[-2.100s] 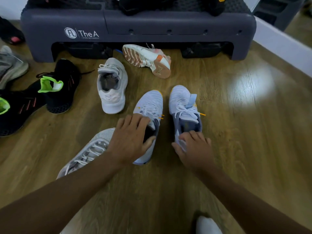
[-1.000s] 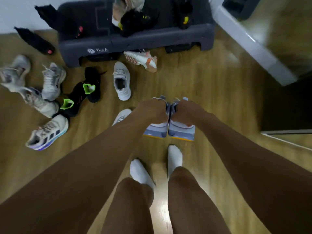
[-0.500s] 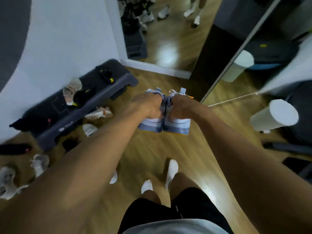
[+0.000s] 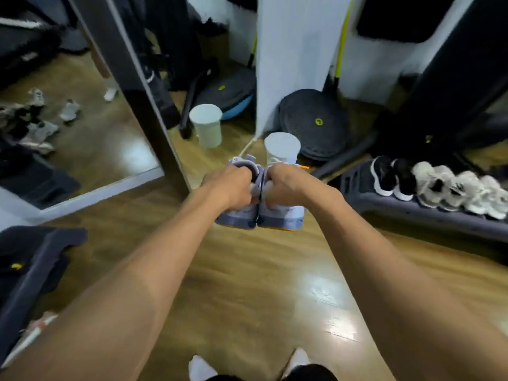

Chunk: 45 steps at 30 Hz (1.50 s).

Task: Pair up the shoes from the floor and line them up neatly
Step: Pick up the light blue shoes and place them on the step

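I hold a pair of light blue sneakers side by side in the air, heels toward me. My left hand [image 4: 233, 185] grips the collar of the left sneaker [image 4: 237, 217]. My right hand [image 4: 286, 184] grips the right sneaker [image 4: 283, 218], which shows a yellow sole edge. Both are held at chest height above the wooden floor [image 4: 247, 284]. To the right, a dark step platform [image 4: 412, 213] carries a neat row of shoes: a black pair [image 4: 393, 176] and white pairs [image 4: 461, 192].
A leaning mirror [image 4: 90, 133] at left reflects scattered shoes. Two white cylinders [image 4: 206, 125] stand behind the sneakers, near round black discs [image 4: 313, 125]. A second dark step platform [image 4: 35, 268] sits at the left edge, with an orange-white shoe [image 4: 33, 331] below it.
I lifted the blue pair off the floor, stood up and turned right. The view swung from the scattered shoes toward the platform with lined-up pairs.
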Each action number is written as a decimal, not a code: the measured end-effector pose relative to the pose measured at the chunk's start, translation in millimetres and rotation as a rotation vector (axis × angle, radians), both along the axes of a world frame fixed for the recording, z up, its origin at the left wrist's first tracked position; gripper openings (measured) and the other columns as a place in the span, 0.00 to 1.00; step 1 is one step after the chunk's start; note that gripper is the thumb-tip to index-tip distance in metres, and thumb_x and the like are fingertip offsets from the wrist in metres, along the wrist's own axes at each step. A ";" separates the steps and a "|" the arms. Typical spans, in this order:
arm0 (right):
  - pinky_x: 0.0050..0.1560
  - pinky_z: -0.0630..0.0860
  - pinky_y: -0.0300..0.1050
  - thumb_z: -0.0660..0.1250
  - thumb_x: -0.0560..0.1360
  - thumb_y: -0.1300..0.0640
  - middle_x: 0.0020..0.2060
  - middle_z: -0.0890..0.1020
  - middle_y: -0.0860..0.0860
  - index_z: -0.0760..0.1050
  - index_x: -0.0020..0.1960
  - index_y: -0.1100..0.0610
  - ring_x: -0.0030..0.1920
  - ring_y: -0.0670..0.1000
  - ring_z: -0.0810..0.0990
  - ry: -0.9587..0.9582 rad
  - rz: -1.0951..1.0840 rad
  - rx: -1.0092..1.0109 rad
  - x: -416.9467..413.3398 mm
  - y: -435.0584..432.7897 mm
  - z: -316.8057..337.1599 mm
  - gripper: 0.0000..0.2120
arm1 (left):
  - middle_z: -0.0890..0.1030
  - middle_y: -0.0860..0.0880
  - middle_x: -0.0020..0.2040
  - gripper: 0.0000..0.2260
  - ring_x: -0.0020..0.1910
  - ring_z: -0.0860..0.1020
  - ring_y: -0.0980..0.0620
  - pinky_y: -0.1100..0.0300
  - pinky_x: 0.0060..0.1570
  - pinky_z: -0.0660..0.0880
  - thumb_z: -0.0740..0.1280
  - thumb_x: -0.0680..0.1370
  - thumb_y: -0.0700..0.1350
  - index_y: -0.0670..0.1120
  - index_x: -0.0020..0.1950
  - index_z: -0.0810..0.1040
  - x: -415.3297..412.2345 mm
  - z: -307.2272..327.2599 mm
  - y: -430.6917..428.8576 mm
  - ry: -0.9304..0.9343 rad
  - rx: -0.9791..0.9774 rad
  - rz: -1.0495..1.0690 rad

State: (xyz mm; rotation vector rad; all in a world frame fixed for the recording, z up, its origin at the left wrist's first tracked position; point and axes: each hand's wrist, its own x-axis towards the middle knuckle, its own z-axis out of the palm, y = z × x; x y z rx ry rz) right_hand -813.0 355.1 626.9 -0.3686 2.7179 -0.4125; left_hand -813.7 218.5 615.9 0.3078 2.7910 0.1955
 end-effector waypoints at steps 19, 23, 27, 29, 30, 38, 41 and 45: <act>0.43 0.64 0.46 0.61 0.72 0.56 0.53 0.77 0.51 0.71 0.61 0.51 0.53 0.55 0.73 0.113 -0.724 -0.009 -9.3 483.8 -37.7 0.17 | 0.75 0.47 0.48 0.10 0.51 0.74 0.43 0.53 0.42 0.68 0.67 0.75 0.48 0.47 0.46 0.67 -91.0 -23.8 501.3 -0.014 0.079 -0.629; 0.47 0.65 0.44 0.62 0.72 0.57 0.55 0.78 0.54 0.70 0.63 0.54 0.56 0.57 0.74 0.115 -0.879 0.011 -8.0 565.3 -36.0 0.19 | 0.77 0.46 0.52 0.08 0.52 0.76 0.41 0.53 0.41 0.68 0.65 0.76 0.48 0.47 0.49 0.69 -106.1 -16.9 597.7 -0.004 0.084 -0.772; 0.53 0.71 0.47 0.61 0.73 0.60 0.58 0.78 0.57 0.70 0.65 0.58 0.59 0.59 0.74 0.165 -0.991 0.020 -4.8 654.6 -35.0 0.21 | 0.78 0.44 0.55 0.11 0.53 0.76 0.40 0.51 0.43 0.70 0.67 0.74 0.47 0.45 0.54 0.72 -116.1 -22.3 702.6 -0.005 0.101 -0.880; 0.55 0.73 0.52 0.60 0.72 0.61 0.57 0.79 0.58 0.69 0.66 0.59 0.59 0.61 0.74 0.159 -1.034 0.026 -1.8 701.8 -41.8 0.21 | 0.77 0.44 0.57 0.13 0.55 0.76 0.40 0.51 0.42 0.70 0.68 0.74 0.48 0.45 0.55 0.72 -115.7 -29.3 756.1 -0.012 0.075 -0.926; 0.54 0.74 0.52 0.61 0.72 0.61 0.57 0.79 0.58 0.68 0.67 0.59 0.59 0.61 0.75 0.152 -1.041 0.043 -1.3 726.3 -46.5 0.22 | 0.77 0.44 0.59 0.14 0.57 0.75 0.41 0.52 0.42 0.69 0.69 0.74 0.48 0.45 0.56 0.72 -115.1 -32.5 783.0 0.004 0.057 -0.946; 0.45 0.76 0.53 0.61 0.73 0.58 0.52 0.81 0.58 0.71 0.61 0.60 0.50 0.63 0.78 0.099 -0.921 0.103 -7.0 913.5 -82.9 0.17 | 0.78 0.45 0.57 0.15 0.56 0.77 0.41 0.52 0.42 0.68 0.70 0.74 0.48 0.44 0.57 0.73 -117.9 -70.2 963.9 0.003 0.016 -0.916; 0.43 0.72 0.49 0.61 0.73 0.58 0.52 0.81 0.58 0.72 0.58 0.59 0.50 0.63 0.78 0.058 -0.872 0.094 -23.7 972.2 -95.7 0.15 | 0.76 0.44 0.59 0.16 0.56 0.77 0.39 0.51 0.43 0.67 0.69 0.75 0.47 0.43 0.58 0.71 -132.5 -83.4 1015.1 -0.038 0.036 -0.865; 0.41 0.67 0.47 0.65 0.70 0.59 0.51 0.81 0.59 0.73 0.57 0.60 0.50 0.63 0.78 -0.007 -0.832 0.075 -55.7 1041.9 -117.4 0.16 | 0.75 0.43 0.61 0.17 0.59 0.76 0.38 0.50 0.47 0.69 0.70 0.75 0.46 0.43 0.60 0.70 -161.1 -108.8 1081.4 -0.073 0.049 -0.804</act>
